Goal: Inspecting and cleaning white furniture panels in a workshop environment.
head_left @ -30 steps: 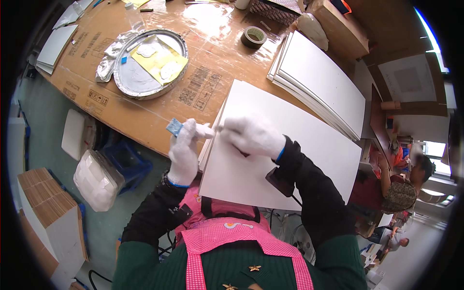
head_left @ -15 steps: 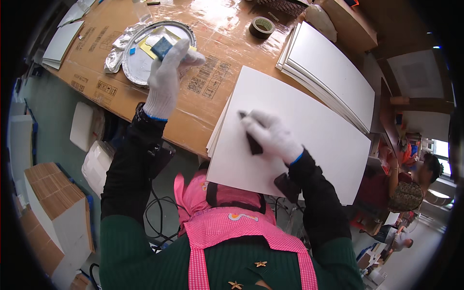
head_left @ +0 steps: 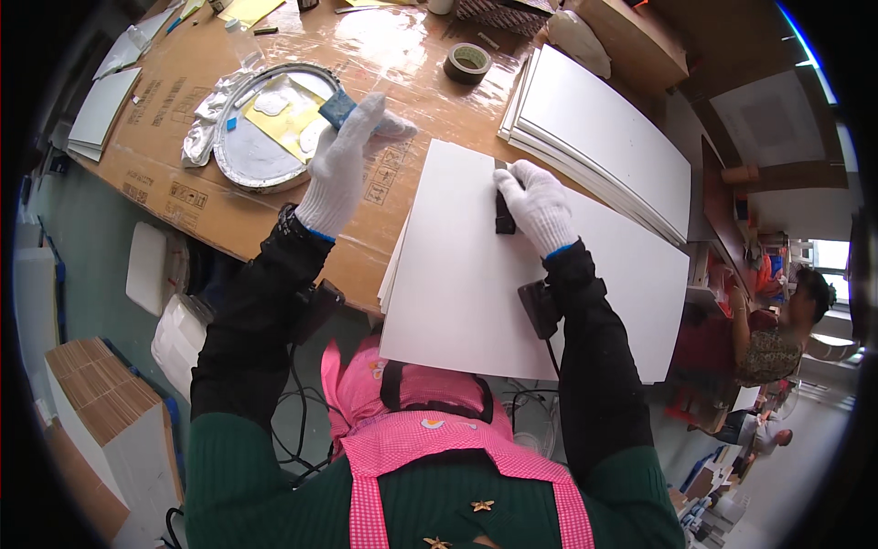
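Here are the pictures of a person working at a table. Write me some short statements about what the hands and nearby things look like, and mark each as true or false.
1. The left hand holds a small blue block near the round metal tray. True.
2. The right hand rests on bare cardboard. False: it rests on the white board, gripping a dark tool.
3. Both hands wear white gloves. True.
4. The roll of tape lies on the white board. False: it lies on the brown tabletop.
5. A stack of white boards lies beyond the right hand. True.
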The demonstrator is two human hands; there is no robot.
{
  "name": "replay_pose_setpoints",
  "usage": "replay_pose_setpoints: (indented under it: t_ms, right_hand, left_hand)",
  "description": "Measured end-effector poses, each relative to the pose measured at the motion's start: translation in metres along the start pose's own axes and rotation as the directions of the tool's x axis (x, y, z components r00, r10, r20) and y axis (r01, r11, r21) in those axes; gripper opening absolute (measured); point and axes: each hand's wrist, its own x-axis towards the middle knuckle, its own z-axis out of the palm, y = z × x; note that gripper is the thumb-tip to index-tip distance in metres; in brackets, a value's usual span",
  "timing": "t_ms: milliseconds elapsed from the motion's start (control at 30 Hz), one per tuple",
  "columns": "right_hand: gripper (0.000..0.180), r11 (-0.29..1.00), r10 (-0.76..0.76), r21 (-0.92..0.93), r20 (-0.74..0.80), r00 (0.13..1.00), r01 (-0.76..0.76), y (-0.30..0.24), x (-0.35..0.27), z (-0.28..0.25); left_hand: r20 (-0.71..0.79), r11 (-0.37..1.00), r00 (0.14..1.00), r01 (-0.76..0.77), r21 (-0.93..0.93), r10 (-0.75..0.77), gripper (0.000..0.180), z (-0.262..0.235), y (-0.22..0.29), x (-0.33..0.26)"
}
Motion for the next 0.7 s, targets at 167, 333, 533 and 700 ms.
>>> replay_pose_setpoints:
  t_ms: [167,333,533,700]
  right_hand:
    - [0.026,0.984,-0.130,-0.084,0.274,0.953,0.159,-0.061,0.007,0.007]
    - [0.024,0.798,-0.512,0.022,0.551,0.659,0.602,-0.085,-0.059,0.042]
    - [0.027,0.990,-0.117,-0.061,0.143,0.983,0.127,-0.049,0.013,0.009]
    - [0.028,0.821,-0.506,-0.049,0.398,0.765,0.568,-0.073,-0.042,0.045]
  left_hand:
    - [-0.083,0.989,0.989,0.127,0.077,-0.120,0.038,-0.023,-0.009,-0.004]
    - [-0.139,0.996,0.988,0.063,-0.063,-0.071,0.035,-0.051,0.002,-0.017]
    - [-0.217,0.995,0.973,0.058,-0.085,-0.075,0.038,-0.041,0.028,-0.020]
    - [-0.118,1.000,0.993,0.013,-0.009,-0.014,0.040,-0.033,0.022,-0.014]
